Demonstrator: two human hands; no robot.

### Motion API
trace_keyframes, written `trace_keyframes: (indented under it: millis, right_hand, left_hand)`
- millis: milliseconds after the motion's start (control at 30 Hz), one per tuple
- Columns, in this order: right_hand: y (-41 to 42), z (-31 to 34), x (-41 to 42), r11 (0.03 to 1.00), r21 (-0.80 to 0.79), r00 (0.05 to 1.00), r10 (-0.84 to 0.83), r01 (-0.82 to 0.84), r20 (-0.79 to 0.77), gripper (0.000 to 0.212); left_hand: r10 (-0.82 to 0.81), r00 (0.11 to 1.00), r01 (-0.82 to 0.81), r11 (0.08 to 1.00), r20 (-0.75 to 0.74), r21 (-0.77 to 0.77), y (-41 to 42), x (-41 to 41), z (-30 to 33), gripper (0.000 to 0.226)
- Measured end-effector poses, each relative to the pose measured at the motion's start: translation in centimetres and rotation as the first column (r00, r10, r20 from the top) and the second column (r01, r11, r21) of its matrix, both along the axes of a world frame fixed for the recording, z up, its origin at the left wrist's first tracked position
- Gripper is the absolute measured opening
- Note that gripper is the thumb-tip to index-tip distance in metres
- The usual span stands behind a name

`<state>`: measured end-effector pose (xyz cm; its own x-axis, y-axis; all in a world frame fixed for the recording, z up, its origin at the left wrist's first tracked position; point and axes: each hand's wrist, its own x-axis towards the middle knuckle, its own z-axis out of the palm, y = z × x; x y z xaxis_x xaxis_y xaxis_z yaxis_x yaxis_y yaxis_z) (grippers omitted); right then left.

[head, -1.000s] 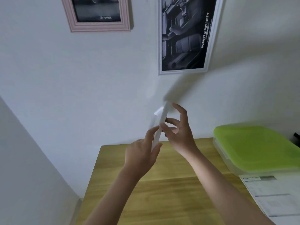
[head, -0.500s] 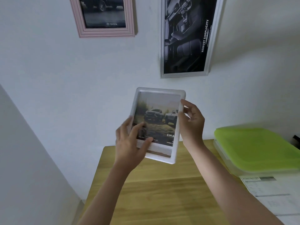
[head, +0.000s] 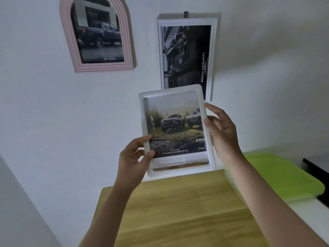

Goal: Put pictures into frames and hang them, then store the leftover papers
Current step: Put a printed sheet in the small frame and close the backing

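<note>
I hold a white rounded frame upright in front of the wall, its picture of two trucks facing me. My left hand grips its lower left edge, thumb on the front. My right hand holds its right edge, fingers behind. On the wall above hang a pink arched frame with a dark pickup picture and a white rectangular frame with a car interior picture. The held frame overlaps the bottom of the white wall frame.
A wooden table stands below against the wall. A container with a green lid sits at the right, a dark object beside it. A side wall closes in at lower left.
The frame turned from edge-on to face me, then rose toward the wall frames. My view tilted upward, bringing both hung frames fully into sight.
</note>
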<state>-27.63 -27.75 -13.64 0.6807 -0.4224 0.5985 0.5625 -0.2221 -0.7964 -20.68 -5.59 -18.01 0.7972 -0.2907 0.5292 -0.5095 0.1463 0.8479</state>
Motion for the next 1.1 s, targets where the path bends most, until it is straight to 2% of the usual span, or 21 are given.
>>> trace_keyframes:
  millis: [133, 300, 467, 567, 700, 833, 1100]
  right_hand:
    - [-3.7, -0.7, -0.6, 0.996, -0.085, 0.999, -0.041, 0.041, -0.003, 0.042]
    - [-10.8, 0.0, 0.0, 0.983, -0.058, 0.984, -0.172, 0.175, 0.054, 0.043]
    - [-20.5, 4.7, 0.9, 0.967, 0.002, 0.952, -0.249, 0.253, 0.18, 0.039]
    - [-25.8, 8.1, 1.3, 0.962, 0.005, 0.938, -0.266, 0.272, 0.225, 0.038]
    - [-31.4, 12.9, 2.8, 0.957, -0.036, 0.919, -0.266, 0.288, 0.29, 0.039]
    - [-35.3, 16.6, 5.2, 0.96, -0.06, 0.914, -0.24, 0.273, 0.327, 0.043]
    - [-39.2, 20.2, 10.7, 0.972, 0.007, 0.921, -0.223, 0.233, 0.32, 0.044]
  left_hand:
    - [0.028, 0.999, -0.027, 0.999, 0.038, -0.043, -4.6, 0.7, 2.6, 0.034]
    - [0.031, 0.99, -0.029, 0.999, 0.139, -0.018, -12.9, 1.5, 5.6, 0.032]
    - [-0.002, 0.968, 0.029, 0.994, 0.252, -0.106, -23.6, 2.6, 10.3, 0.034]
    - [-0.039, 0.942, 0.067, 0.995, 0.333, -0.072, -28.7, 3.6, 13.1, 0.041]
    - [-0.003, 0.881, 0.03, 0.998, 0.474, -0.05, -34.1, 5.0, 16.9, 0.031]
    - [0.055, 0.881, -0.033, 0.998, 0.47, -0.055, -37.7, 6.7, 20.7, 0.039]
    - [0.125, 0.855, -0.162, 0.986, 0.503, 0.032, -41.4, 10.5, 25.4, 0.037]
